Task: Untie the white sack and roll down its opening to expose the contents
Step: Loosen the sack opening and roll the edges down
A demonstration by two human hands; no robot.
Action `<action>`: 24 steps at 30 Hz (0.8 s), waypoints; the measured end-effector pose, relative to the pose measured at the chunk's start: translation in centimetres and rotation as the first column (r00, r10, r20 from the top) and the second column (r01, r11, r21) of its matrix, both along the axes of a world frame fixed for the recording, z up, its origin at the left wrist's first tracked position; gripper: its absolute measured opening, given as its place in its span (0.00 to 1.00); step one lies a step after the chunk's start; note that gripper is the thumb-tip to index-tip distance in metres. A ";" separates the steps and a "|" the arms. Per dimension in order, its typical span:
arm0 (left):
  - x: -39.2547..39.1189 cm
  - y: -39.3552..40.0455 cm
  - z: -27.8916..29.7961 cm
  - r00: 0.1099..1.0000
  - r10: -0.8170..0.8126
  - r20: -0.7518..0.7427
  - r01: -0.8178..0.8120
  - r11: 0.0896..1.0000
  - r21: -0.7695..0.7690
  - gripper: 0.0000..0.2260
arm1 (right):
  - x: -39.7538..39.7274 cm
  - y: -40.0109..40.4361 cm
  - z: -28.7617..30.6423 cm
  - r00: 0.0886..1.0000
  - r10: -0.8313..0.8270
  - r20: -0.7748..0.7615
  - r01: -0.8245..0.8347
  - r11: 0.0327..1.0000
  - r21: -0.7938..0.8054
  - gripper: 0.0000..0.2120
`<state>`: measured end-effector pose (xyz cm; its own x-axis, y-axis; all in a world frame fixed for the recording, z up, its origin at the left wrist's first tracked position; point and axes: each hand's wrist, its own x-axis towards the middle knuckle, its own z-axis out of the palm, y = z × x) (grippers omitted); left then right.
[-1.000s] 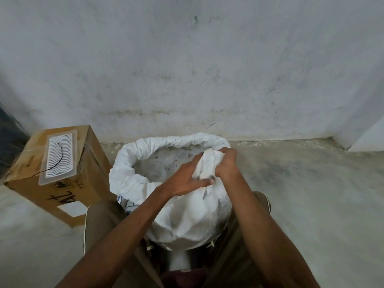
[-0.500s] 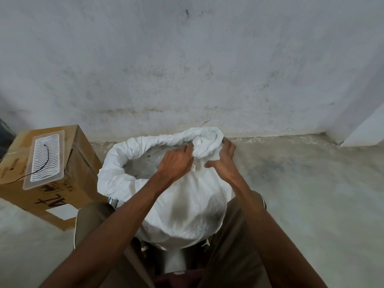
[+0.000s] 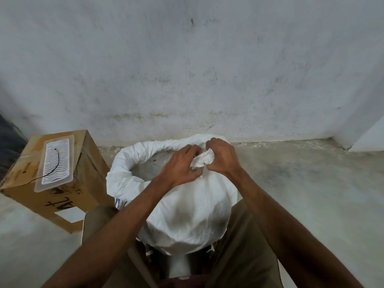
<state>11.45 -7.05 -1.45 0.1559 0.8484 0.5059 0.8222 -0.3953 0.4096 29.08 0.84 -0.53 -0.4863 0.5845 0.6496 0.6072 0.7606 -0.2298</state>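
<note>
1. White sack (image 3: 187,215) stands on the floor (image 3: 311,194) between the person's knees, centre of view, its rim rolled into a thick collar from 9 to 1 o'clock.
2. Left hand (image 3: 182,165): fingers curled, pinching a bunched wad of sack cloth (image 3: 203,161) at the rim, 12 o'clock side.
3. Right hand (image 3: 223,159): fingers curled tight on the same wad, just beside the left.
4. Cardboard box (image 3: 62,183) at 9 o'clock, near the sack, a ribbed plastic tray (image 3: 55,163) on top.
</note>
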 end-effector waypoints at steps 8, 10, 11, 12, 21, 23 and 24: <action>-0.5 -0.6 -3.6 0.991 0.063 -0.114 -0.048 0.990 0.133 0.15 | 0.4 -1.4 -1.1 0.992 0.113 0.048 -0.115 0.993 0.041 0.12; -0.9 0.1 -3.6 0.971 0.022 -0.236 0.036 0.971 0.236 0.19 | 1.4 -0.8 0.1 0.969 0.200 0.143 -0.146 0.936 -0.321 0.27; -1.0 0.3 -3.6 0.956 0.011 -0.292 0.076 0.956 0.285 0.18 | 1.8 -0.6 0.6 0.949 0.245 0.200 -0.135 0.886 -0.444 0.34; -1.0 0.4 -3.7 0.938 -0.005 -0.347 0.127 0.936 0.329 0.15 | 2.1 -0.5 0.9 0.929 0.274 0.249 -0.118 0.856 -0.503 0.39; -2.0 -0.8 -4.3 0.981 -0.186 -0.048 0.184 0.982 -0.047 0.31 | 0.4 -1.4 -1.3 0.849 0.081 0.523 0.072 0.962 -0.265 0.18; -2.3 -1.4 -4.9 0.988 -0.011 0.152 0.044 0.976 -0.215 0.42 | 0.7 -1.5 -2.0 0.867 0.020 0.499 0.096 0.974 -0.205 0.21; -2.4 -1.6 -5.1 0.980 0.057 0.189 0.001 0.957 -0.291 0.45 | 0.7 -1.9 -2.2 0.866 -0.005 0.499 0.103 0.980 -0.168 0.21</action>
